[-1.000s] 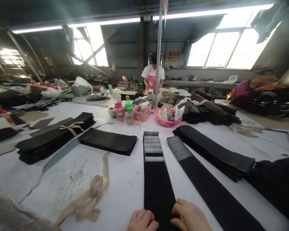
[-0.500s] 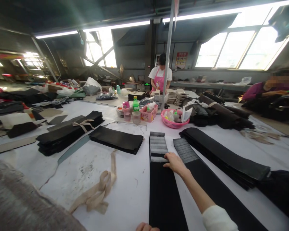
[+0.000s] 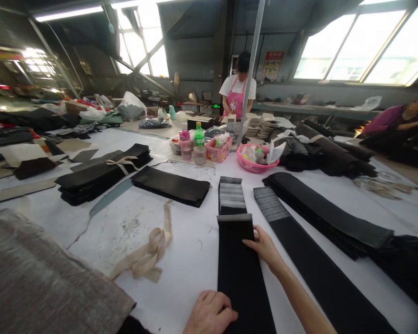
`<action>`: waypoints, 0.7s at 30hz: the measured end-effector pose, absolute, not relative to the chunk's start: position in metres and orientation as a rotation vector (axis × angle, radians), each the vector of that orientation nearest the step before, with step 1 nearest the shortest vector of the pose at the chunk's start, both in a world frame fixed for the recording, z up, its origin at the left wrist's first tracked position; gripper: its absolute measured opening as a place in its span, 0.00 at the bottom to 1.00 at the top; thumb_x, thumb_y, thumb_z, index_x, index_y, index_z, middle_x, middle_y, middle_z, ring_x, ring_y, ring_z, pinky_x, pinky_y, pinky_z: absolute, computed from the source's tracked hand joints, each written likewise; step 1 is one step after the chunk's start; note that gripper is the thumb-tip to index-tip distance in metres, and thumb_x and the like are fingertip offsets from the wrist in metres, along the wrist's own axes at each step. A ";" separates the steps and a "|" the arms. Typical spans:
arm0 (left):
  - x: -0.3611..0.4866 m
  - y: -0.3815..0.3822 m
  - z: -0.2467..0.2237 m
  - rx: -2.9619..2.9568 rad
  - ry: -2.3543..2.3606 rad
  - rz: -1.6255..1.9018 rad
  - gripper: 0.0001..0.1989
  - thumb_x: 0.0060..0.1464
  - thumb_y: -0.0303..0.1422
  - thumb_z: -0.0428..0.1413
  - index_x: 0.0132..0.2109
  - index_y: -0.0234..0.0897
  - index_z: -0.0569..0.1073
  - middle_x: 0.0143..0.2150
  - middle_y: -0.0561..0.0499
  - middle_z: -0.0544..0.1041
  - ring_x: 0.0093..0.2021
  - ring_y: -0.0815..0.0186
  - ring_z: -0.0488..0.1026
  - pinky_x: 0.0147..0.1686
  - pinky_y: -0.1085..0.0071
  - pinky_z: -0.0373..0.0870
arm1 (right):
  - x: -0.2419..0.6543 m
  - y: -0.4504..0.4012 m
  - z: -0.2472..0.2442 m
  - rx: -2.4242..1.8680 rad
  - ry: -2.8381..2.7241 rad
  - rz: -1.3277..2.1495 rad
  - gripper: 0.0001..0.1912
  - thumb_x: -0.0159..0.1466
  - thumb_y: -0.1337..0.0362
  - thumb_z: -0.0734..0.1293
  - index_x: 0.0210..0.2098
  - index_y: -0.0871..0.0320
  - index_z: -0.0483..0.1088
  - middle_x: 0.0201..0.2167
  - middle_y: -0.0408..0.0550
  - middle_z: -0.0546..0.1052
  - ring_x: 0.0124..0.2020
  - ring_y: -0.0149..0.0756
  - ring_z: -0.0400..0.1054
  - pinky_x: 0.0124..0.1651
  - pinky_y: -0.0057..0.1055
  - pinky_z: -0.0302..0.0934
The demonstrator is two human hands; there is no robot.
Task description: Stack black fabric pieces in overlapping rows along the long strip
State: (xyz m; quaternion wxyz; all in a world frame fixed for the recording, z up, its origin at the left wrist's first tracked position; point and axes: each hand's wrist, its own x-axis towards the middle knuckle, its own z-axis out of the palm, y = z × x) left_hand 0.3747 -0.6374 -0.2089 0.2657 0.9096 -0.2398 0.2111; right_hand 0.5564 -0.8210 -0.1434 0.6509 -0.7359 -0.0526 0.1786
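A long black strip (image 3: 239,273) lies on the white table in front of me, its far end showing a grey edge turned toward me. My right hand (image 3: 264,246) pinches the right side of the strip near that end, thumb on top. Lower down, my left hand (image 3: 211,313) rests at the strip's left edge with fingers curled; whether it grips the fabric is unclear. Beyond the strip, grey-ended layers (image 3: 231,195) sit staggered. Just right is another black strip with a grey end (image 3: 271,208).
Black stacks lie left (image 3: 170,185) and right (image 3: 330,215). A beige ribbon (image 3: 153,253) is left of the strip, grey cloth (image 3: 52,278) at lower left. Bottles, a pink basket (image 3: 257,164) and a pole (image 3: 252,69) stand ahead. Two people are beyond.
My right hand has moved slightly nearer me, and the strip's grey end now shows beside it. My left hand has come further into view, onto the strip's left edge. The view has tilted down.
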 end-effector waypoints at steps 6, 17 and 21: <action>0.377 -0.632 -0.204 2.449 -0.699 0.417 0.04 0.58 0.35 0.56 0.40 0.43 0.74 0.35 0.53 0.72 0.34 0.67 0.70 0.36 0.72 0.63 | 0.497 -0.828 -0.140 -1.696 -0.102 0.528 0.17 0.53 0.53 0.71 0.37 0.58 0.72 0.34 0.47 0.78 0.41 0.49 0.72 0.44 0.42 0.68; 0.351 -0.626 -0.141 2.654 -1.068 0.547 0.20 0.61 0.30 0.50 0.60 0.40 0.65 0.52 0.46 0.75 0.55 0.58 0.68 0.56 0.58 0.63 | 0.376 -0.838 -0.146 -1.081 0.133 0.791 0.24 0.53 0.53 0.73 0.46 0.57 0.74 0.41 0.54 0.78 0.45 0.50 0.72 0.49 0.44 0.65; 0.351 -0.620 -0.121 2.529 -1.110 0.414 0.21 0.63 0.28 0.46 0.62 0.35 0.62 0.51 0.44 0.76 0.54 0.60 0.71 0.56 0.60 0.66 | 0.378 -0.835 -0.125 -0.987 0.175 0.868 0.21 0.52 0.56 0.73 0.44 0.57 0.75 0.41 0.54 0.78 0.44 0.48 0.73 0.49 0.43 0.64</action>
